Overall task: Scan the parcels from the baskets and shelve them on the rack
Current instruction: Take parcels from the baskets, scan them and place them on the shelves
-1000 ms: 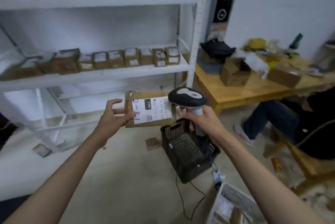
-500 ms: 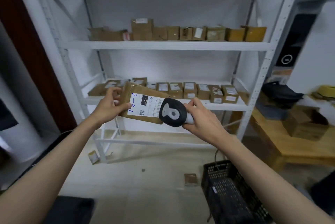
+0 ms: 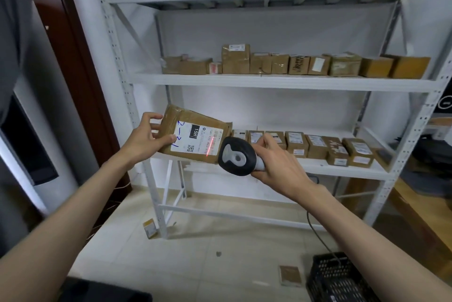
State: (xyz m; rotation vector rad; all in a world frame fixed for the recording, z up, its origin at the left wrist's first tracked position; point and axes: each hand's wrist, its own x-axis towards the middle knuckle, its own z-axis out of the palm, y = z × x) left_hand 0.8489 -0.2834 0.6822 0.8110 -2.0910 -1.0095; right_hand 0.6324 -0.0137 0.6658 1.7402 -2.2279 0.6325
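Observation:
My left hand [image 3: 144, 139] grips the left end of a flat brown parcel [image 3: 193, 130] with a white label, held tilted in front of the white rack [image 3: 281, 81]. My right hand [image 3: 276, 163] grips a black and grey barcode scanner [image 3: 237, 159] just right of the parcel. A red scan line falls across the label's barcode. Rows of brown parcels [image 3: 318, 146] stand on the rack's shelves. A black basket [image 3: 342, 277] sits on the floor at the lower right.
A small box [image 3: 150, 228] lies on the floor by the rack's left leg, and a flat packet [image 3: 289, 276] lies beside the basket. A dark door frame [image 3: 80, 57] stands left of the rack. A wooden table edge [image 3: 415, 204] shows at the right.
My view has swung up and left from the basket and table toward the rack. Both hands came closer to the shelves with the parcel and scanner, and a red scan line now shows on the label.

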